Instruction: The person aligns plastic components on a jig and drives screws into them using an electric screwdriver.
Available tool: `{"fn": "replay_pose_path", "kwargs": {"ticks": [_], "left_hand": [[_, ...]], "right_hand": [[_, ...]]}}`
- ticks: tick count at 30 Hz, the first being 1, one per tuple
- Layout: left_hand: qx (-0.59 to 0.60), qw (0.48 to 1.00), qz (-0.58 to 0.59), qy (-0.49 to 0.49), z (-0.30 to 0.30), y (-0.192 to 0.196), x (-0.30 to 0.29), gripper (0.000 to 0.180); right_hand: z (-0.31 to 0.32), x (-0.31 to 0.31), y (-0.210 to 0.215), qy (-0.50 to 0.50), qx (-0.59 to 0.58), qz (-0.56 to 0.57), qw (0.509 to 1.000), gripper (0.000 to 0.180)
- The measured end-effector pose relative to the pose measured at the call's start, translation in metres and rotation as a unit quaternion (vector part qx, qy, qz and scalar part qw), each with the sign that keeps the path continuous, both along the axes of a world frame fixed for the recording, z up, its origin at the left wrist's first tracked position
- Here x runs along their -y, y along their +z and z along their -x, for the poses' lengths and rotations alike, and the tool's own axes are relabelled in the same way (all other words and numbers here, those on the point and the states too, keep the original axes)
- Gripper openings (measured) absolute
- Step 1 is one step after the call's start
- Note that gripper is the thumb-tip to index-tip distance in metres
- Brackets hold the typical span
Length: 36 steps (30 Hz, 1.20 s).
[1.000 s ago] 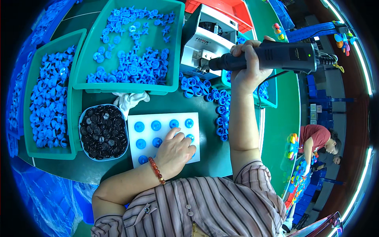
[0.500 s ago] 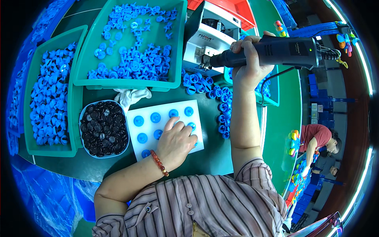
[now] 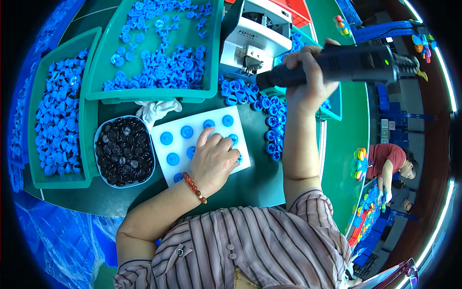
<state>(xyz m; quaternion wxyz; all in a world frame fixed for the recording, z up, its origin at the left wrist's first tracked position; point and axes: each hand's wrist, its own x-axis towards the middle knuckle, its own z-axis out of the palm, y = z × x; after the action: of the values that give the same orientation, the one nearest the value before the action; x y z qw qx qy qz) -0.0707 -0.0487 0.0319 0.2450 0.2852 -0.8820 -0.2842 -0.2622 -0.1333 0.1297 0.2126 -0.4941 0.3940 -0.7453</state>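
Note:
My right hand is wrapped round a dark electric screwdriver, held level with its nose toward the left, just nearer me than the screw feeder. My left hand rests palm down over a white board that carries rows of round blue pieces. Its fingers are bent, and the fingertips at its right side close on one round blue piece near the board's right edge. The palm's underside is hidden, and some pieces lie under the hand.
A tub of black discs stands left of the board. Green bins of blue parts lie beyond and at far left. Loose blue rings sit between board and right forearm. A white cloth lies behind. Another person works at right.
The screwdriver's nose has drawn back from the feeder's front, toward me. My left hand stays on the board, its fingertips hardly moved. The whole view has shifted slightly.

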Motion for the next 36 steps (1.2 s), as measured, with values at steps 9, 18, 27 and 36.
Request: {"fn": "replay_pose_path", "kwargs": {"ticks": [9, 18, 27, 36], "left_hand": [[-0.01, 1.0, -0.005, 0.015, 0.003, 0.0, 0.006, 0.016], [-0.063, 0.996, -0.067, -0.003, 0.0, 0.004, 0.006, 0.023], [-0.09, 0.995, -0.049, -0.009, 0.0, -0.001, 0.005, 0.011], [-0.109, 0.993, -0.049, -0.013, 0.001, -0.001, 0.006, 0.011]], "right_hand": [[0.007, -0.103, -0.016, 0.138, 0.12, -0.05, 0.982, 0.057], [-0.003, -0.13, -0.018, 0.148, 0.138, -0.072, 0.977, 0.055], [-0.009, -0.132, -0.018, 0.164, 0.14, -0.07, 0.974, 0.055], [-0.008, -0.133, -0.019, 0.182, 0.136, -0.065, 0.972, 0.057]]}}
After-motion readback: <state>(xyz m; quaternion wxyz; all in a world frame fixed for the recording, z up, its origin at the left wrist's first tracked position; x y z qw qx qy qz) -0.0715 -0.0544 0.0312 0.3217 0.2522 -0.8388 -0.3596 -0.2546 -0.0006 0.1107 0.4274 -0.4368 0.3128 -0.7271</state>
